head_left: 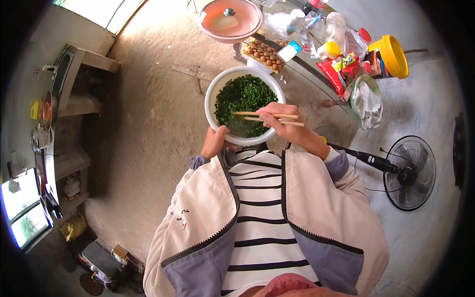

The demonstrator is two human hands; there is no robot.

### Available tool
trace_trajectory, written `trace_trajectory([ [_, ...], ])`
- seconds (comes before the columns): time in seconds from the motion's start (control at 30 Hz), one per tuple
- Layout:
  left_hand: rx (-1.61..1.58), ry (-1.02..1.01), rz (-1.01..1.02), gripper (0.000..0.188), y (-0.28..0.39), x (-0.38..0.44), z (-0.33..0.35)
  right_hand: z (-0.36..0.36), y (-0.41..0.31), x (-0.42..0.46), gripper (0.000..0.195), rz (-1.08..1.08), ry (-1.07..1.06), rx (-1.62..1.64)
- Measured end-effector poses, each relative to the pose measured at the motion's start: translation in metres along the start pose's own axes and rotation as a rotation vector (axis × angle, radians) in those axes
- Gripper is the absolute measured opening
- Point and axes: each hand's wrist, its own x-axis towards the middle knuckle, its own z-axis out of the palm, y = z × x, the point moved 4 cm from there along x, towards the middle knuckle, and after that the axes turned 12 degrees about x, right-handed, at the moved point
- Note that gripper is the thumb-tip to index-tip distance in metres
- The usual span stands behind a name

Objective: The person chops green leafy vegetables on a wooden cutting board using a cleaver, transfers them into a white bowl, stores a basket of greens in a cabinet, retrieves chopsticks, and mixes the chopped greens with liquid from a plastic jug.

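A white bowl [208,107] with chopped dark green leaves [246,92] in it is in front of my body. My left hand [216,141] grips its near left rim, thumb on top. My right hand [284,120] comes over the right rim and holds a pair of wooden chopsticks [269,115]. Their tips reach into the leaves left of the bowl's middle, where a small clump looks blurred. Part of the bowl's near right rim is hidden under my right hand and wrist.
Beyond the bowl are a tray of eggs [263,55] and a pink basin with a glass lid [230,22]. A glass-topped table [311,76] at the right bears a red packet [339,72] and a yellow bucket [399,57]. A fan [408,172] stands right; a wooden bench [191,72] lies beyond left.
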Motion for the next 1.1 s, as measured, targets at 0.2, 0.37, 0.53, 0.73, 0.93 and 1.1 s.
trace_trajectory([
  [0.2, -0.052, 0.034, 0.020, 0.044, 0.000, -0.008, -0.046, -0.019, -0.017, 0.026, 0.023, 0.076, 0.238, 0.130],
  [0.37, -0.124, 0.068, 0.055, 0.044, 0.003, -0.018, -0.074, 0.015, -0.003, 0.064, 0.027, 0.099, 0.282, 0.051],
  [0.53, -0.102, 0.133, 0.001, 0.043, 0.001, -0.029, -0.109, 0.077, -0.011, 0.089, 0.026, 0.103, 0.134, 0.115],
  [0.73, -0.158, 0.171, 0.034, 0.043, -0.011, -0.042, -0.148, 0.137, -0.011, 0.117, 0.022, 0.048, -0.076, 0.079],
  [0.93, -0.204, 0.247, 0.029, 0.042, -0.036, -0.053, -0.192, 0.130, -0.040, 0.152, 0.024, -0.040, 0.013, 0.026],
  [1.1, -0.222, 0.287, 0.059, 0.042, -0.031, -0.064, -0.210, 0.169, -0.009, 0.196, 0.024, -0.045, -0.131, 0.081],
])
